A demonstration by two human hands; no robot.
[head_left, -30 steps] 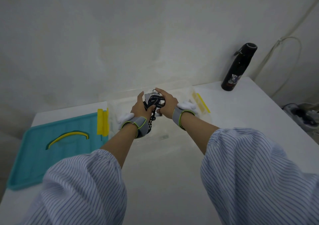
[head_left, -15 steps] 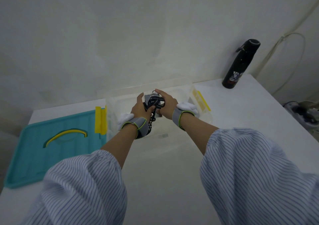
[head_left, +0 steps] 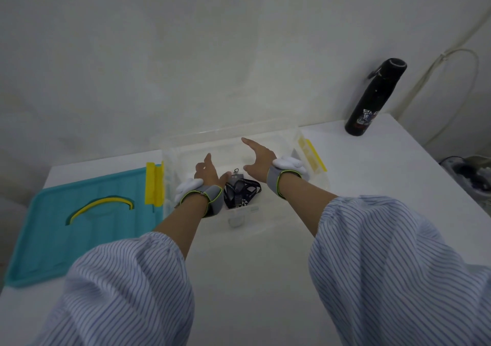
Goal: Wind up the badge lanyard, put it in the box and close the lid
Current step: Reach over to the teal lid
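Observation:
The wound-up black badge lanyard lies on the floor of the clear plastic box, which has yellow latches at both ends. My left hand hovers over the box just left of the lanyard, fingers spread, holding nothing. My right hand is above and to the right of the lanyard, also spread and empty. Both wrists wear grey straps with white pieces. The teal lid with a yellow handle lies flat on the table, left of the box.
A black water bottle stands at the back right of the white table, near the wall. A pale cable runs along the wall behind it. Dark clutter sits beyond the table's right edge.
Both hands held the wound lanyard together over the box. Now they have let go and spread apart, and the lanyard rests inside the box.

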